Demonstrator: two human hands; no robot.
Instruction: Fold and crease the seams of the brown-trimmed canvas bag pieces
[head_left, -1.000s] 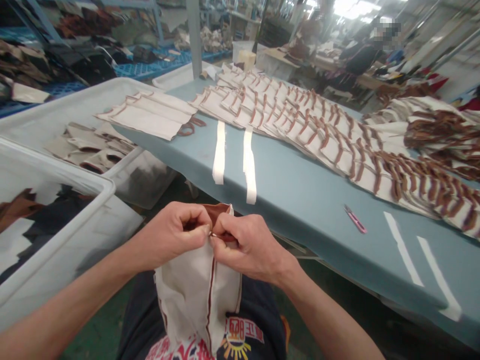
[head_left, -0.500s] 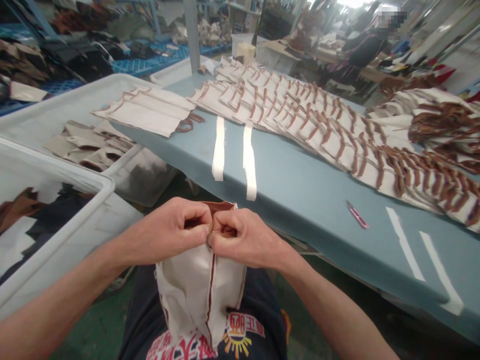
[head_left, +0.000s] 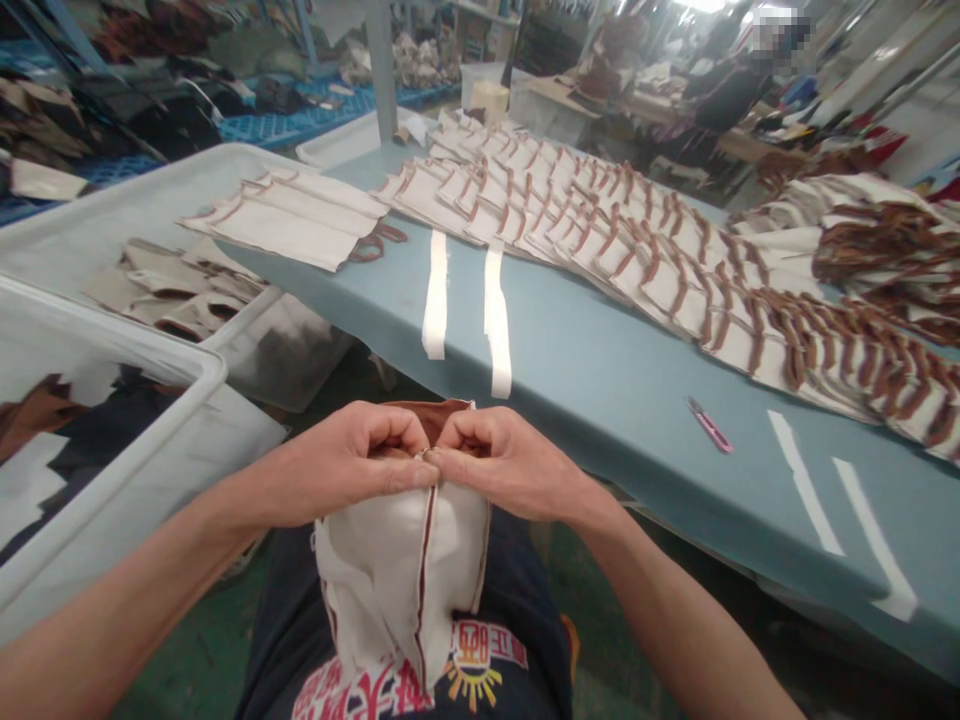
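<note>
Between the left hand [head_left: 358,462] and the right hand [head_left: 504,465], the mouth of a cream fabric bag [head_left: 375,560] is pinched, with the fingers of both closed on its edge and the thumb tips brought together at the top of a brown-edged seam [head_left: 426,570]. Below the fingers, the panels are already joined along that seam; whether the pinched edge is finished cannot be told, since it is mostly covered by the fingers. Just behind the fingertips, a smooth brown lining [head_left: 442,418] is exposed. The cream cloth is softly creased and hung in a tapering shape, and seems fairly pliable. Beyond the fingers, overlapping cream pieces [head_left: 570,225] with curved brown edges are laid in rows on a blue-grey table [head_left: 600,385]; how finished these are is not shown. Nearer, off to the right, pink-handled thread snips [head_left: 710,426] are set down.
</note>
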